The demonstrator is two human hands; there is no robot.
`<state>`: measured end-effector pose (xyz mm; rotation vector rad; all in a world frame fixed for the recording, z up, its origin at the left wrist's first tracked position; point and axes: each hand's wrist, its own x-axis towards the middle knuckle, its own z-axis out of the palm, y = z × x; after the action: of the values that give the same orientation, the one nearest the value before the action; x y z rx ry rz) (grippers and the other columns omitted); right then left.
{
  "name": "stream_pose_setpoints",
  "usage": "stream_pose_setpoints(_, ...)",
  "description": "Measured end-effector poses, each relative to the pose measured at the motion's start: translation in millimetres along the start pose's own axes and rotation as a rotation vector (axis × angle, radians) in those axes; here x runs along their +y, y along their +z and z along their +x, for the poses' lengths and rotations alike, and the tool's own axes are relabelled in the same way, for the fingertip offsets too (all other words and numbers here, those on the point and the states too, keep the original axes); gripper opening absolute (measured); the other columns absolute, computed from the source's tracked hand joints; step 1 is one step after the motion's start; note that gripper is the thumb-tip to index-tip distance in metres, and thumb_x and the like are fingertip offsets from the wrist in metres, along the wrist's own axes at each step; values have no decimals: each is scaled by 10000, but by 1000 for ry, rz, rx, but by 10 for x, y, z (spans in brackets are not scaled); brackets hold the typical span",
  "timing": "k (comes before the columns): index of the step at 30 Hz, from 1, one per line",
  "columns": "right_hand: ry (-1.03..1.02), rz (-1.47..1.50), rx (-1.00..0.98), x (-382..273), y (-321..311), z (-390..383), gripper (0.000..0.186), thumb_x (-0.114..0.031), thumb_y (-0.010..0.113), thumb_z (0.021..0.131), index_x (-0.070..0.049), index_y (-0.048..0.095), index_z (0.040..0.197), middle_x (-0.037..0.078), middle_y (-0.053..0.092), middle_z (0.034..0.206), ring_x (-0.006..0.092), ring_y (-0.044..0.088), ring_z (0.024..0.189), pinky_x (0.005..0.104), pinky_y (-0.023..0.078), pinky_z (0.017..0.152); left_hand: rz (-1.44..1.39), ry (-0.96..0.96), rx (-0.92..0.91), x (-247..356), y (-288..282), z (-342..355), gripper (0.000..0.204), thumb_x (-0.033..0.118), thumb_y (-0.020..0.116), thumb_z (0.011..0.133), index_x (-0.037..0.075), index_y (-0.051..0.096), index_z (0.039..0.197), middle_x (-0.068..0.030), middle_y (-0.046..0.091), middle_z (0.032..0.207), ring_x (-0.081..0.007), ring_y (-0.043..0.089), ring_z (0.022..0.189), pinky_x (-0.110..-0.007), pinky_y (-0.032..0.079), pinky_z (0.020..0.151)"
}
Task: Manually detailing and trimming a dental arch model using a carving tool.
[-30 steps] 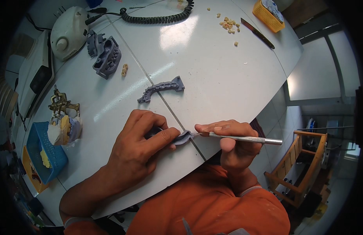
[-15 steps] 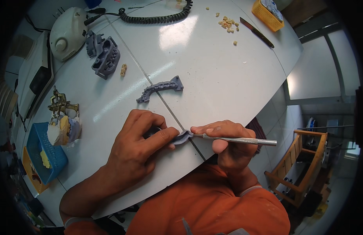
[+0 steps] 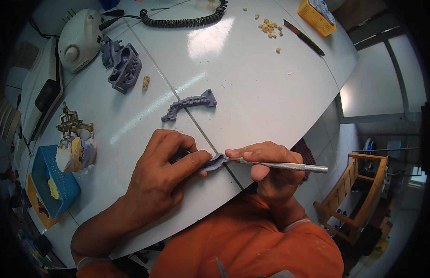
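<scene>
My left hand is closed round a grey dental model and presses it to the white table; much of the model is hidden under the fingers. In my right hand is a slim silver hand tool with a round handle, held between thumb and fingers. Its thin tip meets the right end of the model, too small to make out clearly. Beyond my hands lies a separate grey dental arch with a row of teeth and a flat tab at one end.
At the left stand an articulator with plaster casts, a blue basket and a cream control unit. Grey dental models lie farther back. A knife, loose tooth-coloured pieces and a yellow basket are at the far right.
</scene>
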<state>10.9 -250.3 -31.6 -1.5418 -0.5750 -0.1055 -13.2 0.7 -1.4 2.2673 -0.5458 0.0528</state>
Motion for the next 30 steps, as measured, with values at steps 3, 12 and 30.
stream_pose_setpoints(3,-6,-7,-10,10,-4,8,328,-258,759,1011,44,732,1137,195,816,1003,332,840,989,387,705,855,4,0,-1,-4,2,-5,341,27,855,850,95,821,1183,-80,626,1073,-291,584,1023,-409,486,867)
stream_pose_setpoints(12,7,-5,-25,9,-29,14,289,-224,778,1001,36,749,1124,182,829,1030,305,841,971,368,696,843,2,1,4,-2,2,1,347,20,855,842,95,822,1179,-80,625,1073,-293,583,1020,-411,488,859)
stream_pose_setpoints(30,71,101,8,-11,0,39,263,-190,777,1023,60,746,1096,189,819,1013,287,837,984,351,684,854,14,1,10,10,14,-3,361,4,864,826,100,822,1172,-80,623,1079,-297,595,1037,-411,505,857)
